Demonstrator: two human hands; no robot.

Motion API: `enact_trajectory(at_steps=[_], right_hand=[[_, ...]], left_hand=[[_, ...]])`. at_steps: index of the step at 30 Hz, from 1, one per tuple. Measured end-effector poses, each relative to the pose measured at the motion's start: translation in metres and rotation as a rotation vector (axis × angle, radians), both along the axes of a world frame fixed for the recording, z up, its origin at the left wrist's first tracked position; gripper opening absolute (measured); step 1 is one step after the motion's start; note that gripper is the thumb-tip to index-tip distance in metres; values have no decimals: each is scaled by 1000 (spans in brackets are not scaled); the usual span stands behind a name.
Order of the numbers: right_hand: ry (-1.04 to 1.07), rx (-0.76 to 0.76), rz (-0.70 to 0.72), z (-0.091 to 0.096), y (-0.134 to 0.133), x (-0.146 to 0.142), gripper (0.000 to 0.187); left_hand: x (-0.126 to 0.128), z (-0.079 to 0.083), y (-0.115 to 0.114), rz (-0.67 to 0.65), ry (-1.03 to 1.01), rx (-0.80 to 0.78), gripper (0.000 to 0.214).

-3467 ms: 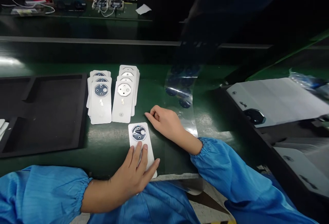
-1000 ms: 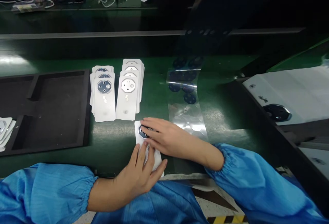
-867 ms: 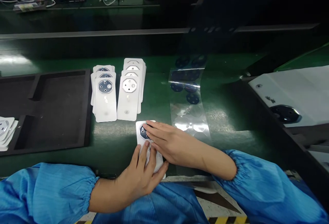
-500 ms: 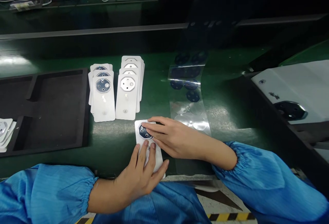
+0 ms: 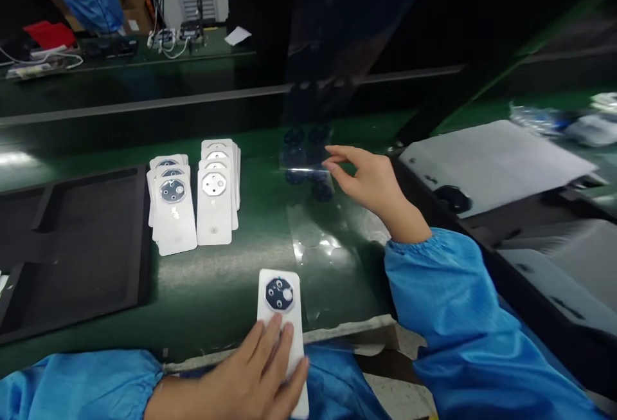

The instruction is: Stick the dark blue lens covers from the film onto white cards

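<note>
A white card with a dark octagonal camera piece (image 5: 280, 304) lies at the near edge of the green belt. My left hand (image 5: 255, 378) rests flat on its lower half, fingers spread. My right hand (image 5: 369, 179) reaches out over a clear film strip (image 5: 318, 240) that carries dark round stickers (image 5: 303, 156). Its fingertips are pinched at the film by those stickers; whether one is held I cannot make out.
Two stacks of white cards (image 5: 193, 198) lie on the belt's left middle. A black foam tray (image 5: 77, 246) sits at the left. White sheets on a black fixture (image 5: 486, 169) fill the right side. A second belt with cables runs along the back.
My right hand left the card's camera piece and moved up and right to the sticker film. The view swung, so the card now sits lower. My left hand stays on the card.
</note>
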State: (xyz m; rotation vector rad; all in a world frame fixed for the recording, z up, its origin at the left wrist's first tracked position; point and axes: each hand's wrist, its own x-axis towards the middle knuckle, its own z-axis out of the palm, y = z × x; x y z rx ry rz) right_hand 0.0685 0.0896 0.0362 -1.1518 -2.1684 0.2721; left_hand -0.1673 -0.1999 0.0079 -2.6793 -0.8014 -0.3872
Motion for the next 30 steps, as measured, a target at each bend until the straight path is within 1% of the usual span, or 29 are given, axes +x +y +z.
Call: enact_trajectory(at_steps=[1, 2, 3, 4, 6, 7, 8, 9, 10, 11, 12, 13, 14, 16, 18, 19, 21, 23, 25, 27, 28, 30], right_hand=[[-12, -25, 29, -4, 7, 6, 38], [-33, -59, 78, -10, 12, 11, 39], [-65, -101, 139, -16, 17, 13, 42], [-108, -147, 200, -23, 20, 13, 47], [-216, -228, 285, -36, 23, 7, 58], [-266, -246, 297, -42, 24, 2, 61], [-298, -239, 278, -46, 24, -5, 63], [-314, -209, 234, -49, 23, -11, 63], [-318, -157, 176, -51, 22, -18, 62], [-320, -97, 121, -52, 22, -24, 60], [-324, -34, 81, -52, 21, -30, 57], [-332, 22, 69, -53, 20, -35, 53], [-345, 69, 90, -53, 19, -39, 50], [-373, 134, 184, -55, 18, -44, 45], [-388, 159, 277, -59, 17, -47, 46], [-396, 158, 312, -61, 16, -48, 48], [-404, 138, 347, -63, 15, -49, 51], [-401, 113, 336, -63, 13, -51, 50], [-397, 101, 297, -62, 12, -54, 48], [-394, 98, 271, -61, 11, -57, 45], [-389, 98, 269, -60, 11, -57, 44], [-365, 101, 281, -61, 11, -58, 42]], left_hand=[[-2, 7, 0, -45, -10, 13, 43], [-5, 14, 3, -57, -37, 39, 41], [-9, 23, 10, -26, -71, 75, 41], [-16, 31, 19, 47, -100, 119, 40], [-34, 47, 46, 288, -125, 225, 42], [-45, 53, 62, 416, -96, 274, 44], [-58, 58, 78, 515, -72, 301, 47], [-71, 63, 92, 618, -60, 285, 47], [-83, 65, 104, 741, -41, 226, 48], [-95, 66, 113, 837, -8, 155, 50], [-105, 66, 119, 920, 37, 72, 53], [-113, 65, 121, 973, 93, -12, 56], [-119, 63, 121, 993, 155, -88, 59], [-124, 58, 115, 990, 258, -216, 61], [-123, 53, 108, 994, 309, -301, 52], [-120, 51, 106, 1016, 313, -322, 47], [-112, 45, 105, 1071, 284, -296, 43], [-102, 37, 107, 1066, 218, -216, 48], [-92, 24, 108, 970, 153, -162, 56], [-81, 10, 105, 846, 116, -159, 61], [-74, 4, 100, 811, 106, -160, 62], [-59, -6, 85, 796, 82, -136, 64]])
